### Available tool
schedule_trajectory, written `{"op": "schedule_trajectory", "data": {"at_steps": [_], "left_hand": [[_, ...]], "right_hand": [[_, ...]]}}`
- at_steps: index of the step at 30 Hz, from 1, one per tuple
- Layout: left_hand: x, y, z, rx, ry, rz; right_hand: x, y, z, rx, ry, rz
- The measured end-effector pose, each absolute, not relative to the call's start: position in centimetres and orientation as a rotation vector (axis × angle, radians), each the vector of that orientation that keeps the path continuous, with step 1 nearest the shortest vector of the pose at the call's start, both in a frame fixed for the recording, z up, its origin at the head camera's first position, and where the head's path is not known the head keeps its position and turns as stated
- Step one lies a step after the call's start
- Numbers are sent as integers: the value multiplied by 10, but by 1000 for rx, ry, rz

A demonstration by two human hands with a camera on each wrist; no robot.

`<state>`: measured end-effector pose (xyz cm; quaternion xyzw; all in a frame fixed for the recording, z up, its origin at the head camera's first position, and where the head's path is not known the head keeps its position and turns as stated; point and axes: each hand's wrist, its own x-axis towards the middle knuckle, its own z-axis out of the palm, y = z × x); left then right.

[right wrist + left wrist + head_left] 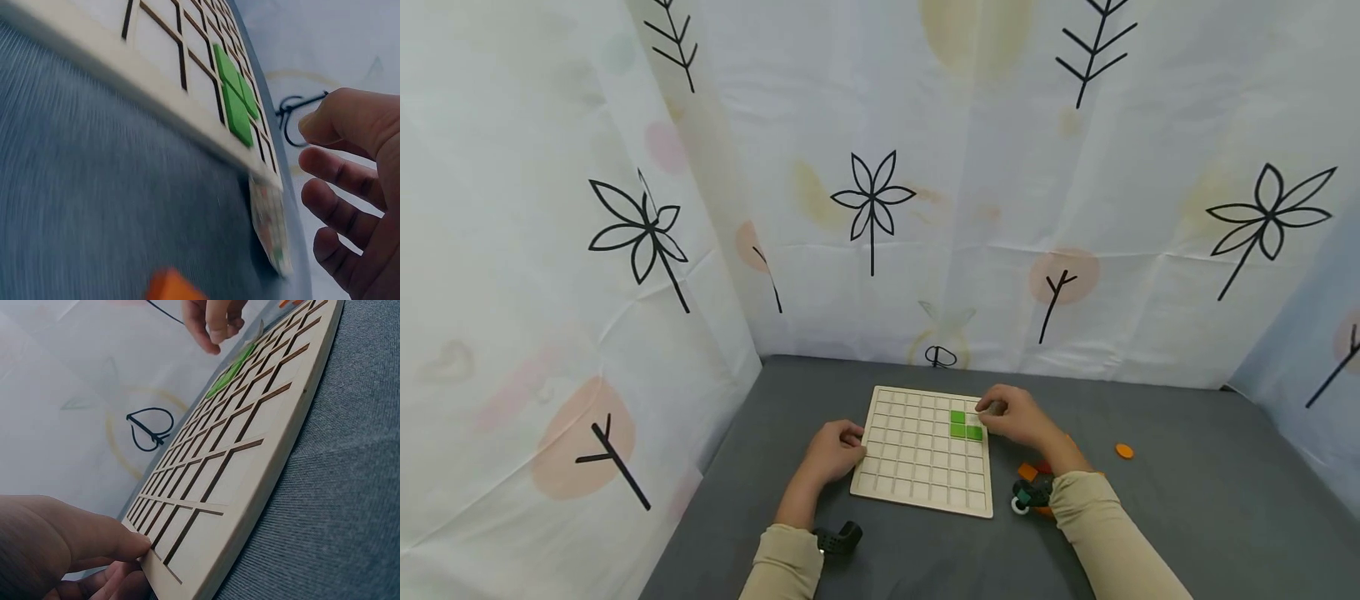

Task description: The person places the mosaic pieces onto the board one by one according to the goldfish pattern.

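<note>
A pale wooden grid board (917,467) lies on the grey table. Three green square tiles (957,430) form an L in its cells near the far right corner. My left hand (833,452) holds the board's left edge; in the left wrist view the thumb (134,544) lies on the rim with the other fingers lower, partly hidden. My right hand (1013,414) hovers at the far right edge beside the green tiles. Its fingers (344,175) are spread, with nothing between thumb and fingertips. Next to that corner lies a thin card with a printed grid (269,228).
Right of the board are orange pieces (1028,472) and a red one, partly covered by the right forearm and its wrist camera (1036,493). Farther right lies an orange disc (1123,451). A patterned white curtain (970,292) stands behind the table (1180,500).
</note>
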<state>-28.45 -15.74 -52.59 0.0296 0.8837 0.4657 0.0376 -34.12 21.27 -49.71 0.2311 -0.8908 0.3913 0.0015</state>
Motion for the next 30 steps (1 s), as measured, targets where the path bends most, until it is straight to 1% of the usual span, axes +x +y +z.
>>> {"op": "schedule_trajectory", "data": {"at_steps": [15, 21, 30], "left_hand": [[-286, -158, -525, 62, 2727, 1409], [-285, -157, -525, 77, 2733, 1413], [-284, -157, -524, 73, 2734, 1411]], "right_hand": [[-312, 280, -503, 577, -2811, 1167], [-299, 308, -508, 476, -2793, 1135], [-279, 331, -508, 329, -2837, 1091]]}}
